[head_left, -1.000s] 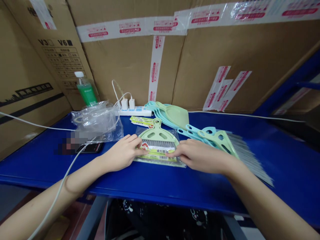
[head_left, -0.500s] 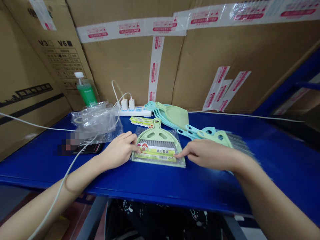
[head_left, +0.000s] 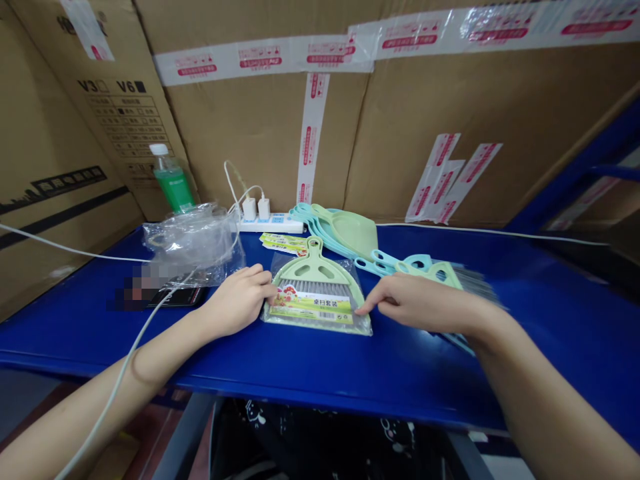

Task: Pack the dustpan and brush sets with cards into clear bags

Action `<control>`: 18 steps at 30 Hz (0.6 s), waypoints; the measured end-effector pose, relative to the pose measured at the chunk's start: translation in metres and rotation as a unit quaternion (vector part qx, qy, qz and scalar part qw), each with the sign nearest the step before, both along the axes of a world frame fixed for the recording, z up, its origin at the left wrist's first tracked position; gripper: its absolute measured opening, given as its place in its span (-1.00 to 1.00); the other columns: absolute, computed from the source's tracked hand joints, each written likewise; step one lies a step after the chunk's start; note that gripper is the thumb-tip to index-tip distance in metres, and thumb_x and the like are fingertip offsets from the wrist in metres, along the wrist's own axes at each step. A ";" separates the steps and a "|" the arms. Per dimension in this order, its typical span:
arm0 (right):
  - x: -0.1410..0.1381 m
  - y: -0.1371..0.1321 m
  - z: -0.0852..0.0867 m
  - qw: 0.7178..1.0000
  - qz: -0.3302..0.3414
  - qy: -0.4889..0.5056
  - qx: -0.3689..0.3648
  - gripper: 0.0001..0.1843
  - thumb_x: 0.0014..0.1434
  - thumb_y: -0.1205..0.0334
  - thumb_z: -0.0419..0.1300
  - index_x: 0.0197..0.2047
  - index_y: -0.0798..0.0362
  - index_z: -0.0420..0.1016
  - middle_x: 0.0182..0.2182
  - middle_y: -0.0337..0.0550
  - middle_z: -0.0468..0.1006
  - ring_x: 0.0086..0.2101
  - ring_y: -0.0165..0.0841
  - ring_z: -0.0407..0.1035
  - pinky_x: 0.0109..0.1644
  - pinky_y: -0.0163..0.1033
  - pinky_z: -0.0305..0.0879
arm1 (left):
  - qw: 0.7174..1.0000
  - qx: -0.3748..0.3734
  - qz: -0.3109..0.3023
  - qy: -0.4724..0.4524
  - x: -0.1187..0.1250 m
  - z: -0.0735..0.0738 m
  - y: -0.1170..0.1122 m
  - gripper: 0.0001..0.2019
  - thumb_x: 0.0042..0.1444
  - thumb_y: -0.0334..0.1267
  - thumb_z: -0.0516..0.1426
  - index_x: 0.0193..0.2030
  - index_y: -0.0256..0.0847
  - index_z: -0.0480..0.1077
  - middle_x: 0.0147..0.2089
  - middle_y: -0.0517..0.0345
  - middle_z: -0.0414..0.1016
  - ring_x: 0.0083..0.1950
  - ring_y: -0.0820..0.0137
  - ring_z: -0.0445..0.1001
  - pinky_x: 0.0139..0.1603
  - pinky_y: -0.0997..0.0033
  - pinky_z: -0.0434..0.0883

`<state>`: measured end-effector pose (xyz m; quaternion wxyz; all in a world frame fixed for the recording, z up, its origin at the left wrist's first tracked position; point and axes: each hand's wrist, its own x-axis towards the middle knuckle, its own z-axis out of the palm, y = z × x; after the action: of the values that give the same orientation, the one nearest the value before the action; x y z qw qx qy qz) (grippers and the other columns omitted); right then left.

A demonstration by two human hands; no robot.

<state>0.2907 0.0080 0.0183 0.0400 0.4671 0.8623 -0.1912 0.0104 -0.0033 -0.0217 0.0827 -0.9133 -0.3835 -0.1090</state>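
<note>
A pale green dustpan and brush set (head_left: 315,270) lies flat in a clear bag in front of me, handle pointing away. Across its grey bristles runs a yellow and white label (head_left: 313,307). At the bag's left edge, my left hand (head_left: 243,300) is curled, closed on the edge. My right hand (head_left: 420,303) has its index finger stretched out, with the tip touching the bag beside the label's right end; the other fingers are bent. Under and behind that hand are blue and green hand brushes (head_left: 440,272), partly hidden. Stacked dustpans (head_left: 353,232) lie behind the bagged set.
Clear plastic bags (head_left: 193,240) lie at the left, over a dark flat item (head_left: 177,297). Behind them stands a green-labelled bottle (head_left: 173,183). A power strip (head_left: 275,222) with chargers sits against the cardboard (head_left: 250,133). Loose labels (head_left: 283,242) lie nearby. A white cable (head_left: 123,380) crosses my left arm.
My right hand has drawn slightly right, its fingertip moving off the label's end. The left finger has pulled back a little towards the bag's edge. The label sits slightly more to the right.
</note>
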 end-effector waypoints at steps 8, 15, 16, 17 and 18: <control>-0.005 0.004 -0.005 0.999 0.002 0.040 0.001 -0.60 -0.03 0.47 -0.05 -0.36 0.01 0.61 -0.40 -0.23 0.62 -0.42 -0.37 0.42 -0.36 -0.31 0.23 | 1.000 -0.016 0.004 -0.009 0.001 0.002 -0.005 -0.76 0.06 -0.54 -0.10 -0.42 -0.22 0.32 -0.38 0.13 0.40 -0.33 0.33 0.25 -0.25 0.33 0.30; -0.006 0.004 -0.005 0.999 0.004 0.048 -0.001 -0.63 -0.02 0.47 -0.06 -0.41 0.02 0.56 -0.45 -0.23 0.59 -0.47 -0.39 0.38 -0.38 -0.30 0.21 | 1.000 -0.017 0.000 -0.016 0.002 0.004 -0.006 -0.80 0.09 -0.44 -0.11 -0.45 -0.21 0.28 -0.40 0.12 0.38 -0.36 0.34 0.24 -0.30 0.33 0.29; -0.005 0.005 -0.005 0.999 0.004 0.049 -0.001 -0.63 -0.03 0.47 -0.06 -0.41 0.02 0.56 -0.45 -0.24 0.58 -0.47 -0.38 0.38 -0.38 -0.30 0.21 | 1.000 -0.017 0.001 -0.017 0.003 0.004 -0.006 -0.80 0.10 -0.44 -0.11 -0.45 -0.21 0.28 -0.40 0.12 0.37 -0.36 0.35 0.24 -0.29 0.33 0.29; -0.005 0.005 -0.005 0.999 0.004 0.048 -0.001 -0.63 -0.03 0.47 -0.06 -0.41 0.01 0.56 -0.46 -0.24 0.57 -0.47 -0.38 0.37 -0.39 -0.30 0.20 | 1.000 -0.016 0.001 -0.018 0.003 0.004 -0.006 -0.80 0.10 -0.43 -0.11 -0.44 -0.21 0.27 -0.41 0.12 0.37 -0.36 0.35 0.24 -0.28 0.32 0.29; -0.004 0.005 -0.005 0.999 0.004 0.048 -0.002 -0.63 -0.03 0.46 -0.07 -0.41 0.01 0.55 -0.47 -0.24 0.57 -0.48 -0.38 0.37 -0.39 -0.30 0.20 | 1.000 -0.014 0.002 -0.017 0.003 0.004 -0.006 -0.79 0.11 -0.42 -0.11 -0.45 -0.21 0.27 -0.41 0.12 0.37 -0.37 0.35 0.24 -0.27 0.32 0.29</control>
<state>0.2863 0.0134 0.0135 0.0004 0.4544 0.8646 -0.2144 0.0133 -0.0092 -0.0173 0.0634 -0.9118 -0.3878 -0.1188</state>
